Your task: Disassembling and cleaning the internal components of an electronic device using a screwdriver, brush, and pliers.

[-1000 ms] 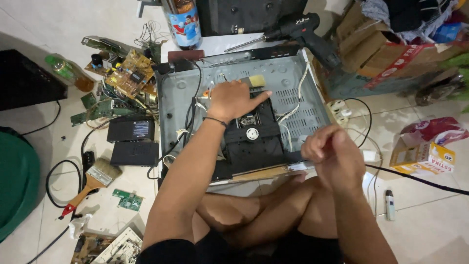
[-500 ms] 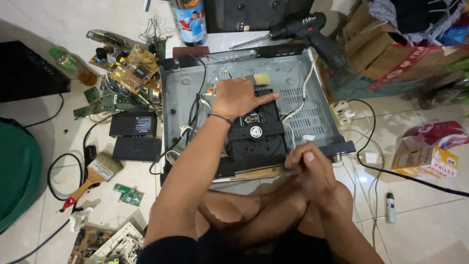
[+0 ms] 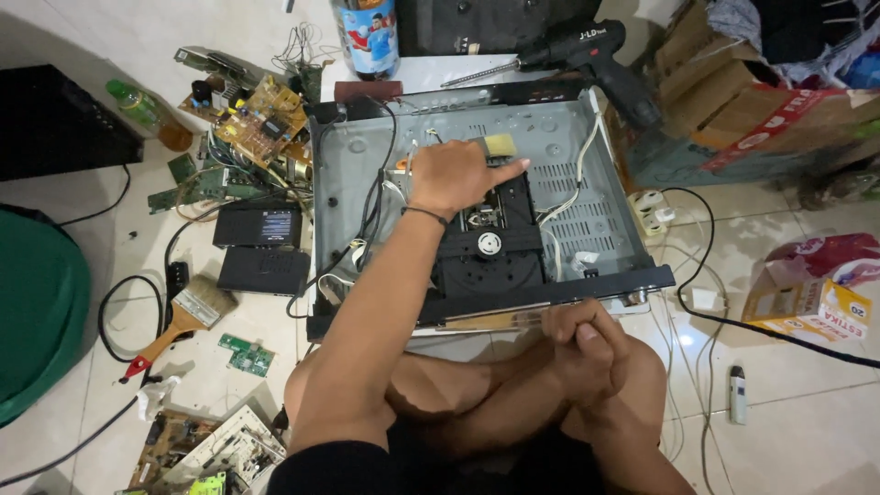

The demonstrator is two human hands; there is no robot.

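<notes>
Open grey metal player chassis (image 3: 587,156) under left hand (image 3: 456,176), fingers flat together near back edge; right hand (image 3: 579,341) pinching clear front strip (image 3: 486,318).

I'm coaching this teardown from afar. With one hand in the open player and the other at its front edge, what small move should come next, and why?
Probably lift the left hand clear of the black disc mechanism. It lies flat over the mechanism's rear and hides it, while the right hand grips the front panel of the metal chassis.

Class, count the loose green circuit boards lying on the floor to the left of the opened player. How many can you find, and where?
2 clear: one small green board near the paintbrush, one beside the yellowish boards. The tangled pile may hide more.
</notes>
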